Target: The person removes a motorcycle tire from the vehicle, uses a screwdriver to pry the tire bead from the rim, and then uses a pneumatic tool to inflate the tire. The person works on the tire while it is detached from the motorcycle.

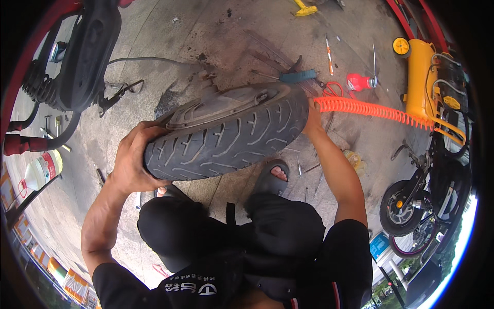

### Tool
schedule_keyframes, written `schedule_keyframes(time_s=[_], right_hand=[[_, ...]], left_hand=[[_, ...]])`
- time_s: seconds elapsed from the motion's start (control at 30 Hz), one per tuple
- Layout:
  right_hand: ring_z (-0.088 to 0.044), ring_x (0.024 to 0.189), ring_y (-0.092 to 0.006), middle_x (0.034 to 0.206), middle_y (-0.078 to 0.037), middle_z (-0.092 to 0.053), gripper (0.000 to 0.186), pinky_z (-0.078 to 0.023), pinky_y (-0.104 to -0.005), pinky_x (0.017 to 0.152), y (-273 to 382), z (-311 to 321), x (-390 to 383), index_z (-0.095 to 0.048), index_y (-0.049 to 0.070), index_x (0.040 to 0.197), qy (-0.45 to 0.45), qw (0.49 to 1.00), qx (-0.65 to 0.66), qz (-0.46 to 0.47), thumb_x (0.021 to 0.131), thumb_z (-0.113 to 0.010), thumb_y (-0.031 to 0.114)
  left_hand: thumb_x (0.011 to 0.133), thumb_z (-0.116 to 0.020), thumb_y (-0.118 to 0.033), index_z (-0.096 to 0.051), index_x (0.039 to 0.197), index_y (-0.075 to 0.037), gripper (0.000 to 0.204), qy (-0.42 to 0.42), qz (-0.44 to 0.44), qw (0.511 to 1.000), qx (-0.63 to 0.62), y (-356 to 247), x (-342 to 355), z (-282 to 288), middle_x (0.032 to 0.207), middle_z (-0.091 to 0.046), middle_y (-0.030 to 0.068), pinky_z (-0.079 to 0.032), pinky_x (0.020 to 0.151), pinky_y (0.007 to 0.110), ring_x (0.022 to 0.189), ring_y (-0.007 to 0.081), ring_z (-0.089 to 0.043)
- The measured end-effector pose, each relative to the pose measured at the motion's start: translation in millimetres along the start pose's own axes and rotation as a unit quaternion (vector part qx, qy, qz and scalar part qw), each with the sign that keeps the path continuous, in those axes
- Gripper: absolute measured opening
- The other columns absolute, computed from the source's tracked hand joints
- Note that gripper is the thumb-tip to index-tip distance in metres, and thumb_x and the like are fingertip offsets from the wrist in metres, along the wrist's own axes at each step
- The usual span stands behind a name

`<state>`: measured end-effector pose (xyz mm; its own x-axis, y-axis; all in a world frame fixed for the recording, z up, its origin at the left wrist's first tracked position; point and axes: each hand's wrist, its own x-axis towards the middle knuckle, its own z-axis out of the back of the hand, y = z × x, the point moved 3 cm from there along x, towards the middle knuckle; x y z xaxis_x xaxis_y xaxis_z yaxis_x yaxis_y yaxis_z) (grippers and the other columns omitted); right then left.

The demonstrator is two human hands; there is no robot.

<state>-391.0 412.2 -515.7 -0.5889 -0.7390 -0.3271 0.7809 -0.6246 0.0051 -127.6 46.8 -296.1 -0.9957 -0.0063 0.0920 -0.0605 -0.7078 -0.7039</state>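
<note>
In front of my knees is a scooter wheel with a black treaded tyre [229,139], tilted so its dusty grey hub [216,105] faces up and away. A stub axle sticks out of the hub, and a dark cable [149,59] runs off from near it to the left. My left hand [136,159] wraps round the tyre's left end, thumb underneath and fingers over the sidewall. At the opposite end my right hand [312,119] grips the tyre; its fingers are mostly hidden behind the rubber. Whether the wheel touches the ground is hidden.
An orange coiled air hose [370,107] stretches right to a yellow tank [422,77]. Beyond the wheel lie a blue-handled tool [298,76], red-handled scissors [334,88] and a red bottle [359,82]. A scooter frame [87,56] stands left, another scooter's wheel [401,208] right.
</note>
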Motion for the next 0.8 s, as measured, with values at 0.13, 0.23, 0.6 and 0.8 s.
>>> schedule_keyframes(time_s=[0.13, 0.23, 0.6, 0.8], right_hand=[[-0.046, 0.130, -0.0268, 0.122, -0.006, -0.067, 0.051, -0.029, -0.0507, 0.108, 11.0, -10.0, 14.3, -0.058, 0.010, 0.131, 0.077, 0.994, -0.020, -0.081, 0.083, -0.069, 0.018], [-0.047, 0.127, -0.0278, 0.121, -0.008, -0.068, 0.052, -0.029, -0.0517, 0.106, 2.7, 33.0, -1.8, -0.055, 0.011, 0.136, 0.016, 0.995, 0.039, -0.092, 0.085, -0.066, 0.018], [-0.060, 0.109, -0.0413, 0.112, -0.019, -0.066, 0.046, -0.049, -0.0458, 0.092, -29.4, 272.5, -79.6, -0.053, 0.001, 0.132, -0.047, 0.955, 0.284, -0.066, 0.086, -0.057, 0.000], [-0.066, 0.099, -0.0414, 0.110, -0.024, -0.066, 0.047, -0.052, -0.0454, 0.087, 6.9, 322.8, -57.0, -0.051, 0.000, 0.134, 0.130, 0.920, 0.352, -0.116, 0.088, -0.061, 0.000]], left_hand=[[0.054, -0.092, -0.019, -0.054, 0.120, -0.003, 0.079, 0.010, 0.030, 0.999, -0.012, 8.2, -14.2, 6.6, 0.113, -0.064, 0.0205, -0.055, 0.086, 0.045, 0.101, 0.0403, -0.067], [0.060, -0.091, -0.019, -0.054, 0.119, -0.002, 0.071, 0.002, 0.065, 0.998, 0.014, 4.1, -24.9, 9.8, 0.116, -0.064, 0.0217, -0.054, 0.089, 0.045, 0.102, 0.0405, -0.066], [0.063, -0.089, -0.027, -0.054, 0.129, -0.011, 0.076, 0.042, 0.197, 0.979, 0.042, -16.3, -34.7, 1.2, 0.132, -0.058, 0.0174, -0.046, 0.108, 0.048, 0.125, 0.0407, -0.055], [0.066, -0.087, -0.028, -0.053, 0.131, -0.010, 0.076, 0.071, 0.209, 0.975, 0.033, -18.1, -42.1, -7.0, 0.134, -0.056, 0.0183, -0.045, 0.107, 0.050, 0.127, 0.0423, -0.053]])
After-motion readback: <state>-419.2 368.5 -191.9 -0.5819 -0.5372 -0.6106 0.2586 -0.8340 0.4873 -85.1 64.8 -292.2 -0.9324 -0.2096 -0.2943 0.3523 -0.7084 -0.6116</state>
